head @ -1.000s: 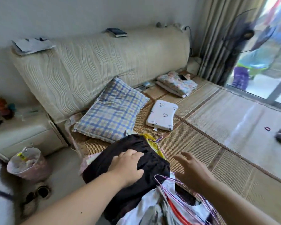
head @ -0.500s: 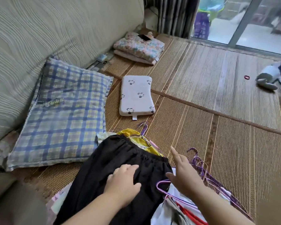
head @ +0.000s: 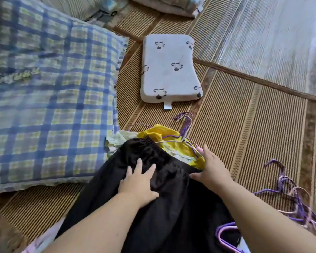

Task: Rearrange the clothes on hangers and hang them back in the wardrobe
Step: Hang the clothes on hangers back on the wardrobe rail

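Both hands have shifted up the black garment (head: 164, 207) since half a second ago, and the view has come in closer and lower over the pile. Back then the right hand (head: 212, 170) hovered over the hangers; now it sits at the garment's right edge, just under the gathered waistband. Its fingers are straight and point up the mat (head: 244, 125), its thumb lies out sideways on the black cloth, and it grips nothing. One fingertip reaches the wire beside the yellow garment (head: 161, 134).

The left hand (head: 138, 183) lies flat on the middle of the black cloth. It is open, with the fingers spread wider than before, and it presses down rather than holds.

The black garment lies on top of the pile, waistband away from the person, and runs down out of view between the two forearms. The yellow garment sticks out from under that waistband, with a purple hanger (head: 185, 125) threaded through it and its hook resting on the mat. A pale, crumpled cloth (head: 117, 140) shows at the waistband's left corner.

More hangers (head: 283, 178) lie in a loose tangle on the mat to the right, apart from the right arm. A lilac hanger (head: 221, 229) curves out under the right forearm at the bottom edge.

A plaid pillow (head: 44, 88) fills the left side, touching the pile at its lower right corner. A small pillow (head: 170, 68) printed with dark figures lies beyond the pile, near the plaid one but apart from it. Folded bedding (head: 171, 6) shows at the top edge, blurred.
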Available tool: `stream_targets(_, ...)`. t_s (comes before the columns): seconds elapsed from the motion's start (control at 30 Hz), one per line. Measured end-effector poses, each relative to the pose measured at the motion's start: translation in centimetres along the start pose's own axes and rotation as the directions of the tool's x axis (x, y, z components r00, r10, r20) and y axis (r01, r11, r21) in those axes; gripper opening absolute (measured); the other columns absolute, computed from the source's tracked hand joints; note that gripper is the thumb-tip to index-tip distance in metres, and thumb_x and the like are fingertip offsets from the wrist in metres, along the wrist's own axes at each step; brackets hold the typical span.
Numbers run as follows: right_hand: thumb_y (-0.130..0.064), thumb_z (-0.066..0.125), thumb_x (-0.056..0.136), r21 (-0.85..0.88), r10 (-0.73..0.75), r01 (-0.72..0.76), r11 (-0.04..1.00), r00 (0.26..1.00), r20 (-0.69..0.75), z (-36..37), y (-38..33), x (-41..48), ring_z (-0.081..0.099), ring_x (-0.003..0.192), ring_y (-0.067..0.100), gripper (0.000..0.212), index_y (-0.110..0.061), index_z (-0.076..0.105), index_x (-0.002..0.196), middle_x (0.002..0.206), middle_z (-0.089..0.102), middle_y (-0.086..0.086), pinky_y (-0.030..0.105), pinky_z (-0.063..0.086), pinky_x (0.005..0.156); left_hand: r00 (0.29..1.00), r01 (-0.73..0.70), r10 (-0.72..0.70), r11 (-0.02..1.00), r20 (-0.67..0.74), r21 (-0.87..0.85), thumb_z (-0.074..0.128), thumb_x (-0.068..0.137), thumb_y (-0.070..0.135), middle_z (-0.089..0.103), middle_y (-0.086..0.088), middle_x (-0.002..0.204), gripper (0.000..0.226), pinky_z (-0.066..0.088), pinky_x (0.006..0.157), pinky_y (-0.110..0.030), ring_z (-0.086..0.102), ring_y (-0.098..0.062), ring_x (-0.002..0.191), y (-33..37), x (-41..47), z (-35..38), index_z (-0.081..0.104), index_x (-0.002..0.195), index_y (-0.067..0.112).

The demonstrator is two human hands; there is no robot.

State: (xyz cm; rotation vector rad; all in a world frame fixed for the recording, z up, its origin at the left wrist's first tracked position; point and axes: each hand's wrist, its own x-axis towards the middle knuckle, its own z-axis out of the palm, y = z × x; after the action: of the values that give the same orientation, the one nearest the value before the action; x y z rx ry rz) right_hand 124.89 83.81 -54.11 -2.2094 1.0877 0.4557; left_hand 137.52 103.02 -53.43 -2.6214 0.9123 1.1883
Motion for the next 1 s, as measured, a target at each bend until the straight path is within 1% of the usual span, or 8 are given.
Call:
stream_targets(0.23,-0.048,0.083,0.056,-0.043,0.048,-0.044,0.998,0.995,0.086,1.1,0.1,3.6,0.048,0.123,0.023,0.113,-0.030,0.017,0.147,0.131,0.049,0.000,0.036,0.041,0.100,0.995,-0.023,0.018,0.998,0.099,0.052,0.059,0.075,0.052,-0.014,-0.002,0.159,0.090,0.030,0.112,-0.046,0.004,-0.040,0.145,-0.7,3.2,0.5,0.005,0.147,0.047)
stream_targets(0.33,-0.041,0.077,0.070,0.171,0.026,-0.055,0.984,0.986,0.165,-0.5,-0.1,3.3,0.061,0.092,0.014,0.054,-0.020,0.057,0.116,0.100,0.063,-0.004,0.023,0.045,0.079,0.988,-0.022,0.011,0.997,0.152,0.071,0.057,0.075,0.054,-0.008,-0.008,0.159,0.087,0.029,0.113,-0.044,0.011,-0.042,0.143,-0.3,3.2,-0.7,0.011,0.148,0.044)
stream_targets(0.4,-0.038,0.070,0.080,0.290,-0.014,-0.049,0.956,0.977,0.211,-1.4,-0.7,2.4,0.059,0.075,0.009,0.026,-0.020,0.064,0.098,0.087,0.064,-0.003,0.024,0.045,0.070,0.986,-0.022,0.015,0.999,0.163,0.044,0.057,0.075,0.054,-0.003,-0.011,0.159,0.084,0.030,0.113,-0.040,0.018,-0.039,0.142,-0.4,2.9,-1.5,0.017,0.147,0.042)
stream_targets(0.57,-0.026,0.062,0.088,0.377,-0.138,0.068,0.924,0.977,0.161,-2.7,-2.5,-1.4,0.048,0.063,0.004,0.013,-0.021,0.055,0.079,0.071,0.054,-0.010,0.019,0.038,0.059,0.994,-0.074,0.047,0.959,-0.103,-0.275,0.058,0.082,0.044,0.041,-0.001,0.145,0.064,0.036,0.107,-0.029,0.041,-0.018,0.131,-0.4,-0.2,-3.0,0.038,0.141,0.031)
stream_targets(0.63,-0.026,0.061,0.089,0.395,-0.179,0.119,0.911,0.977,0.118,-3.1,-3.4,-3.3,0.049,0.064,0.004,0.012,-0.022,0.054,0.080,0.071,0.055,-0.010,0.018,0.040,0.061,0.939,-0.154,0.031,0.928,-0.344,-0.338,0.059,0.084,0.038,0.046,0.002,0.133,0.055,0.039,0.103,-0.031,0.045,-0.017,0.124,0.6,-2.4,-4.0,0.042,0.135,0.029)
stream_targets(0.73,-0.028,0.061,0.088,0.402,-0.221,0.186,0.897,0.974,0.041,-4.2,-5.2,-6.3,0.052,0.066,0.007,0.011,-0.024,0.054,0.081,0.073,0.058,-0.007,0.026,0.044,0.066,0.753,-0.315,-0.001,0.877,-0.659,-0.362,0.064,0.083,0.035,0.047,0.002,0.123,0.053,0.034,0.104,-0.028,0.043,-0.017,0.119,2.6,-6.5,-6.9,0.046,0.132,0.025)
stream_targets(0.87,-0.027,0.063,0.086,0.372,-0.342,0.344,0.862,0.937,-0.075,-6.6,-8.5,-10.6,0.052,0.065,0.006,0.013,-0.025,0.051,0.081,0.071,0.058,-0.007,0.028,0.046,0.067,0.651,-0.449,0.002,0.807,-0.759,-0.383,0.058,0.089,0.036,0.043,0.003,0.139,0.062,0.022,0.110,-0.023,0.035,-0.013,0.132,5.0,-11.7,-11.6,0.036,0.144,0.018)
stream_targets(1.0,-0.025,0.064,0.085,0.337,-0.487,0.493,0.802,0.866,-0.109,-10.0,-12.3,-15.7,0.040,0.056,0.002,0.021,-0.019,0.045,0.077,0.062,0.047,-0.011,0.019,0.035,0.055,0.514,-0.518,-0.112,0.750,-0.850,-0.412,0.053,0.093,0.034,0.062,0.007,0.119,0.036,0.043,0.096,-0.033,0.058,-0.016,0.114,5.6,-18.0,-16.2,0.055,0.125,0.017)
